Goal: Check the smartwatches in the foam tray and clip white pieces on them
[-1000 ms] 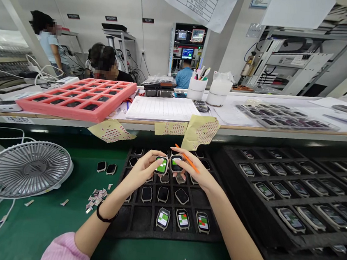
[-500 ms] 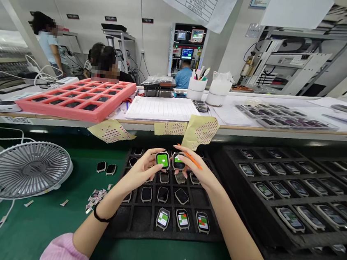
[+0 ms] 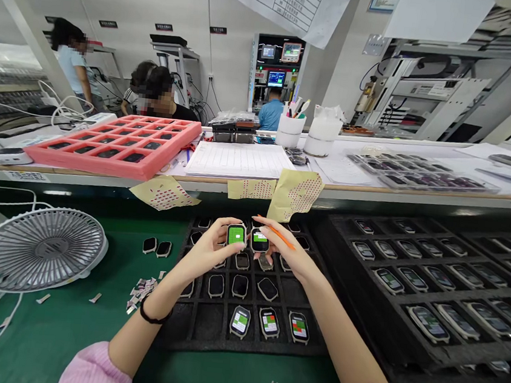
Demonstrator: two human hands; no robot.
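Note:
My left hand (image 3: 212, 245) is closed around the edges of a smartwatch without a strap (image 3: 236, 234), its screen mostly green with a small white patch. Close beside it, my right hand (image 3: 284, 243) grips a second smartwatch (image 3: 259, 239), whose screen shows white, green and black. An orange stick, perhaps a pen (image 3: 277, 233), lies across the right hand's fingers. Both watches are held above a black foam tray (image 3: 209, 324) with dark-screened watches in its pockets. Along its front row, several watches are lit, one with red and green blocks (image 3: 298, 327).
More watches fill a black foam tray (image 3: 363, 300) at right. A grey fan (image 3: 39, 251) stands left, near small loose tabs (image 3: 142, 292) and two dark watch faces (image 3: 157, 247). Behind, a shelf carries a pink foam tray (image 3: 148, 171); yellow dotted sheets (image 3: 296, 193) hang from its edge.
Both hands have shifted very slightly left with their watches. The right-hand watch's screen is less covered by the thumb. A person in the background has moved their head.

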